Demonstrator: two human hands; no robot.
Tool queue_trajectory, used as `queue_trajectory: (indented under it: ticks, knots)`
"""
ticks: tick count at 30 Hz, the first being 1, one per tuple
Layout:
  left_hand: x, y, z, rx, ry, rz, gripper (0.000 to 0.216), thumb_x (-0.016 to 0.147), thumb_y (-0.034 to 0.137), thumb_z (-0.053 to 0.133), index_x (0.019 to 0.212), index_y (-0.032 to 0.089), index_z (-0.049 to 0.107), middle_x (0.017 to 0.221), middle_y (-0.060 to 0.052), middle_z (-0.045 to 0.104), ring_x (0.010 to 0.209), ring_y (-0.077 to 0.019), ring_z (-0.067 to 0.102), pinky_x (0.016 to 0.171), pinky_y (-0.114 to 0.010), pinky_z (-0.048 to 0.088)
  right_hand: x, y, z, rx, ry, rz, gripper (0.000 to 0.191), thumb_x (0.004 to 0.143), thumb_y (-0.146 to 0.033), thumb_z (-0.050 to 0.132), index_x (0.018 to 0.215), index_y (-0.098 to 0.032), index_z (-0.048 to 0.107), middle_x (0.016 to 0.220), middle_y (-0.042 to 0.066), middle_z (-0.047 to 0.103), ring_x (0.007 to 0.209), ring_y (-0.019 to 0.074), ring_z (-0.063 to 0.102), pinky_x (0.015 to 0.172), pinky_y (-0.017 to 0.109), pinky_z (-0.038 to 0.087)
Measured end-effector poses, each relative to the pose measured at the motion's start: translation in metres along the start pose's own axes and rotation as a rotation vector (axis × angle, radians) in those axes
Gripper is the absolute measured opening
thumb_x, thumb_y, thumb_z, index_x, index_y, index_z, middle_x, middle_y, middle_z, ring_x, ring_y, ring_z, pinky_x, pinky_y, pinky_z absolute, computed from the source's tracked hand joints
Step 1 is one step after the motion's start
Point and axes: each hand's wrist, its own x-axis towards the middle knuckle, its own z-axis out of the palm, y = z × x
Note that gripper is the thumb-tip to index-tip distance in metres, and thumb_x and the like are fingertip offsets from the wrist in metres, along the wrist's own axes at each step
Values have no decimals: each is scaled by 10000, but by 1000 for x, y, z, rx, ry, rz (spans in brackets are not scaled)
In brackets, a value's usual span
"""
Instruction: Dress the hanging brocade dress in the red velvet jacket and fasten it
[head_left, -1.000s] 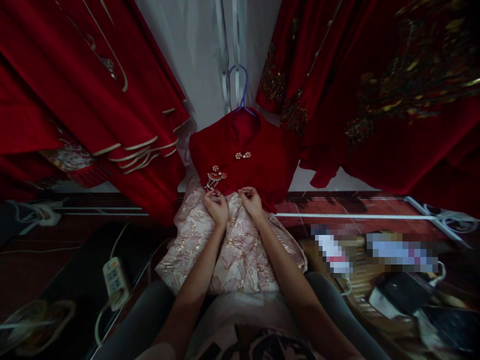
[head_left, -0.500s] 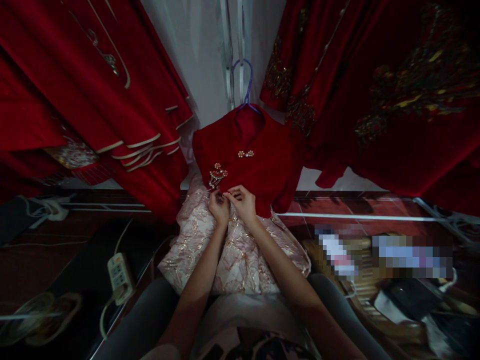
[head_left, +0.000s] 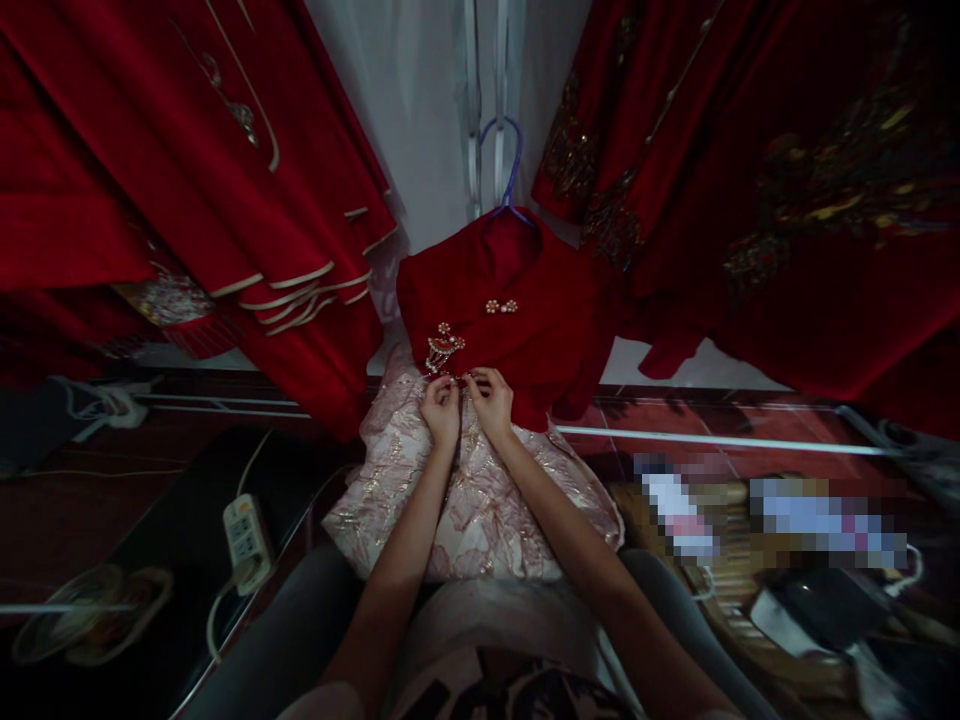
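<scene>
A small dress hangs in front of me on a purple hanger [head_left: 509, 165]. Its top [head_left: 525, 320] is red velvet and its skirt [head_left: 480, 490] is pink with gold pattern, draped over my lap. A pearl clasp [head_left: 501, 306] sits near the collar, and a beaded fan-shaped ornament [head_left: 442, 349] lies lower left on the red top. My left hand [head_left: 442, 410] and my right hand [head_left: 493, 402] are side by side just under that ornament, fingers curled in a pinch at the seam between red top and skirt. What the fingertips hold is too small to make out.
Red embroidered garments [head_left: 187, 180] hang at the left, and more of them [head_left: 750, 180] at the right. A white power strip [head_left: 243, 532] with a cord lies on a dark surface at the lower left. Clutter and a woven basket [head_left: 720, 590] sit at the lower right. White rails cross the red floor.
My two hands have come together from slightly apart and moved up to the seam just under the beaded ornament. The view has shifted a little to the left.
</scene>
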Motion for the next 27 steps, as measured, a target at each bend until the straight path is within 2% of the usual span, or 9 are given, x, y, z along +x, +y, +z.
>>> queue_trajectory:
  ticks: [4, 8, 11, 13, 16, 19, 23, 27]
  knots:
    - [2, -2, 0, -44, 6, -49, 290, 739, 320, 658, 952, 123, 643, 929, -90, 682, 709, -113, 617, 667, -235, 496, 2, 0, 4, 29, -77, 14, 219, 857, -345, 569, 960, -170, 650, 914, 50, 653, 736, 120, 644, 642, 232, 565]
    - [5, -4, -4, -207, -39, -225, 360, 683, 346, 685, 966, 126, 644, 845, -51, 672, 554, -67, 545, 517, -187, 422, 0, 1, 4, 49, -97, 3, 224, 864, -357, 551, 969, -181, 640, 957, 54, 649, 773, 122, 644, 667, 243, 576]
    - [7, -6, -6, -270, -86, -299, 383, 667, 351, 692, 978, 134, 640, 799, -23, 656, 505, -47, 500, 487, -175, 391, -2, 3, 5, 46, -99, -39, 215, 878, -347, 531, 981, -182, 623, 960, 53, 629, 790, 118, 639, 688, 240, 575]
    - [6, -7, -5, -246, -84, -265, 357, 673, 345, 682, 957, 133, 640, 809, -32, 657, 564, -70, 548, 523, -187, 424, -2, 6, 7, 4, -105, -52, 200, 885, -328, 517, 984, -182, 611, 960, 56, 620, 794, 119, 632, 692, 238, 569]
    - [4, -4, -1, -138, -13, -101, 290, 699, 312, 664, 926, 135, 630, 896, -72, 664, 743, -121, 621, 628, -215, 483, -2, 10, 9, -94, -116, -51, 190, 905, -312, 479, 989, -184, 591, 979, 64, 617, 817, 131, 627, 712, 245, 557]
    - [1, 0, 5, -28, 54, 13, 264, 726, 280, 659, 946, 143, 605, 963, -87, 649, 773, -118, 617, 618, -202, 476, -3, 12, 11, -183, -111, -74, 208, 928, -311, 443, 1014, -179, 577, 995, 75, 612, 847, 144, 622, 757, 262, 542]
    - [-2, 3, 8, -41, 78, 60, 334, 712, 282, 696, 989, 153, 563, 986, -85, 619, 810, -124, 615, 595, -189, 467, -5, 11, 11, -256, -98, -101, 232, 943, -306, 405, 1049, -179, 568, 1003, 84, 605, 892, 159, 612, 798, 276, 524]
    - [0, 0, 7, -68, 89, 42, 302, 703, 300, 704, 931, 139, 586, 924, -77, 634, 784, -124, 616, 608, -200, 467, -5, 9, 10, -254, -108, -93, 235, 944, -307, 393, 1035, -192, 576, 993, 74, 613, 886, 155, 613, 802, 275, 524]
